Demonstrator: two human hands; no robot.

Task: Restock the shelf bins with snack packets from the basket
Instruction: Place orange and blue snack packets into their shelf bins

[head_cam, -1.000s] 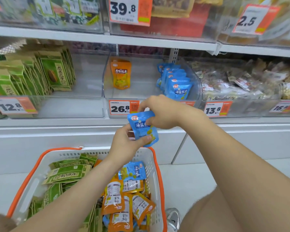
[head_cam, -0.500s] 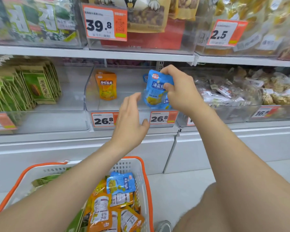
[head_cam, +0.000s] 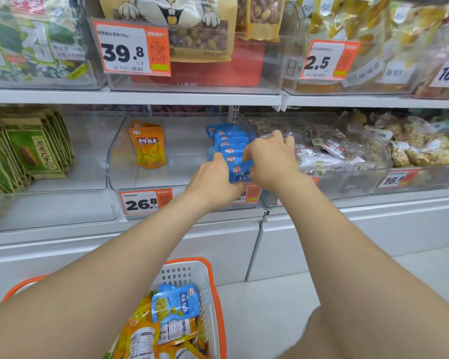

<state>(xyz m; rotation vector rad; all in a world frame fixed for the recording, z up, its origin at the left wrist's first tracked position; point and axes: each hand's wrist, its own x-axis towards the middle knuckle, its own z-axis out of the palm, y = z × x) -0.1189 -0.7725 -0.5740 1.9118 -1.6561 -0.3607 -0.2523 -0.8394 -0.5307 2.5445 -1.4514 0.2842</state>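
Both hands on a blue packet at the front of a shelf bin.

Right hand (head_cam: 271, 159) and left hand (head_cam: 214, 181), at frame centre, pinch a glossy blue snack packet (head_cam: 240, 172) heading a row of blue packets (head_cam: 228, 141) inside the clear plastic bin (head_cam: 130, 177); bottom centre, the white orange-rimmed basket (head_cam: 208, 286) holds more.

Shop, price tags (head_cam: 132, 49), stocked shelf bins (head_cam: 166, 182)
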